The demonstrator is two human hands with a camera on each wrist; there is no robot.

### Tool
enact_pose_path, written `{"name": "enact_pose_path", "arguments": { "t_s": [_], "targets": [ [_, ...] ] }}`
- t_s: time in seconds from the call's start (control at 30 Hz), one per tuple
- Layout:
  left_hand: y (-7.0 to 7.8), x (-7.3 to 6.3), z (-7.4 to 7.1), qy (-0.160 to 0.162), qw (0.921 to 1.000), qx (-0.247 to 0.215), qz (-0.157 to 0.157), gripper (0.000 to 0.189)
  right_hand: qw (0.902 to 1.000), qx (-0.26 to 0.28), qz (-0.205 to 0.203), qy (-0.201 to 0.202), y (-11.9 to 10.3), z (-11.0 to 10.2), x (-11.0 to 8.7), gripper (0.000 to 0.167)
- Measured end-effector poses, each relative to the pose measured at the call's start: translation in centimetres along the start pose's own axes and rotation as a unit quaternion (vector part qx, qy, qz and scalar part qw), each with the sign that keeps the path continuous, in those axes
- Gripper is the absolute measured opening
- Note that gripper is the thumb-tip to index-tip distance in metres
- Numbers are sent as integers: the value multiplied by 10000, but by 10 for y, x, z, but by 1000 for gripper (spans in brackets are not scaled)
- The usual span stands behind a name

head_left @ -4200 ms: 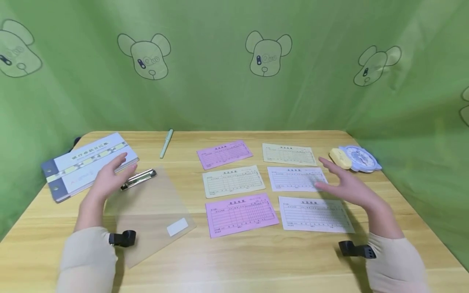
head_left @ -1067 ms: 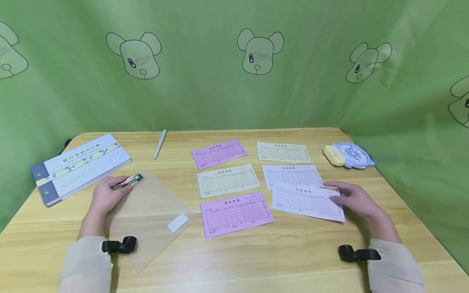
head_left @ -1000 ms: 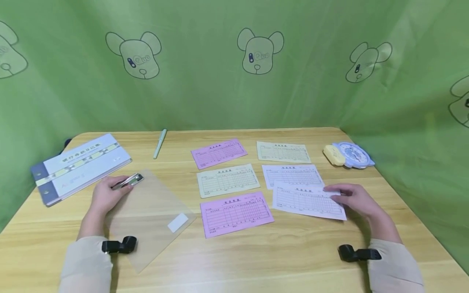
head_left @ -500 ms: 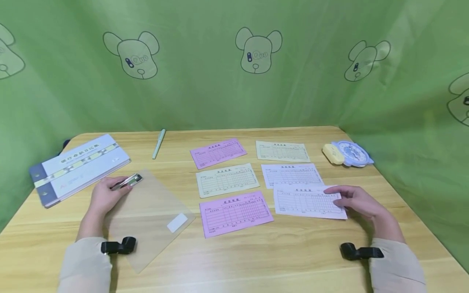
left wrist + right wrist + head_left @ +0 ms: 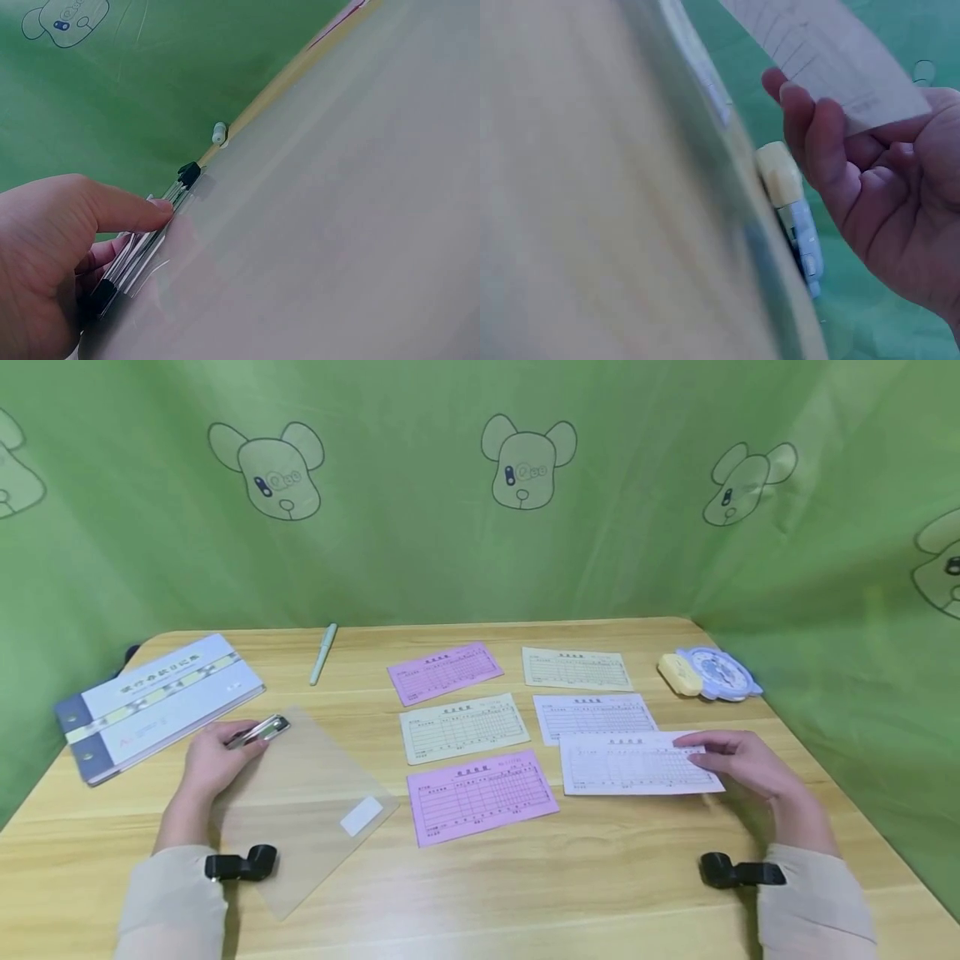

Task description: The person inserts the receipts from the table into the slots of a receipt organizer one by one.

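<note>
My left hand [image 5: 217, 760] grips the metal clip [image 5: 258, 732] at the top of a translucent clipboard [image 5: 300, 810] on the table's left. In the left wrist view the thumb presses on the clip [image 5: 142, 247], with other fingers behind it. My right hand [image 5: 742, 764] pinches the right end of a white printed slip [image 5: 637, 768]. The right wrist view shows that slip [image 5: 840, 60] held up off the table between thumb and fingers. It overlaps another white slip [image 5: 592, 714] lying behind it.
Two pink slips [image 5: 483, 797] and two pale green ones [image 5: 465, 731] lie mid-table. A ledger book [image 5: 161, 702] is at the left, a pen [image 5: 324, 653] at the back. A yellow block [image 5: 679, 675] and blue clock-shaped item [image 5: 720, 674] sit back right.
Both hands were open above the table at first. The left has taken the clip; the right has picked up the nearest white slip and lately raised it, shifting slightly right.
</note>
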State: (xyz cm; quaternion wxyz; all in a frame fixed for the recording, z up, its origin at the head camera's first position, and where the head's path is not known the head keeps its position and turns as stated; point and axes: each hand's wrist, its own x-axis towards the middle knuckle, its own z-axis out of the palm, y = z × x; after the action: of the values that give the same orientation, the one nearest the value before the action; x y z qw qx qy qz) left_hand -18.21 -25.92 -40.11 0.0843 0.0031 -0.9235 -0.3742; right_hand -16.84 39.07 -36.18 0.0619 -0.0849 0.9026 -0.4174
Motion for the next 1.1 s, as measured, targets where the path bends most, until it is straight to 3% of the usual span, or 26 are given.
{"name": "enact_pose_path", "arguments": {
  "t_s": [0.23, 0.47, 0.63, 0.83, 1.1],
  "targets": [
    [0, 0, -2, -10, 10000, 22, -8, 38, 9984, 385, -404, 32, -21, -5, 13, 28],
    [-1, -1, -3, -5, 10000, 46, 42, 38, 9917, 979, -718, -434, -53, 6, 38, 31],
    [-1, 1, -3, -10, 10000, 39, 43, 38, 9845, 1440, -691, -731, -74, 29, 60, 33],
    [-2, 2, 0, -8, 10000, 40, 29, 38, 9778, 1618, -882, -995, -97, 66, 87, 35],
    [-2, 3, 1, -5, 10000, 37, -21, 38, 9660, 2004, -997, -1291, -131, 119, 113, 25]
  ]
}}
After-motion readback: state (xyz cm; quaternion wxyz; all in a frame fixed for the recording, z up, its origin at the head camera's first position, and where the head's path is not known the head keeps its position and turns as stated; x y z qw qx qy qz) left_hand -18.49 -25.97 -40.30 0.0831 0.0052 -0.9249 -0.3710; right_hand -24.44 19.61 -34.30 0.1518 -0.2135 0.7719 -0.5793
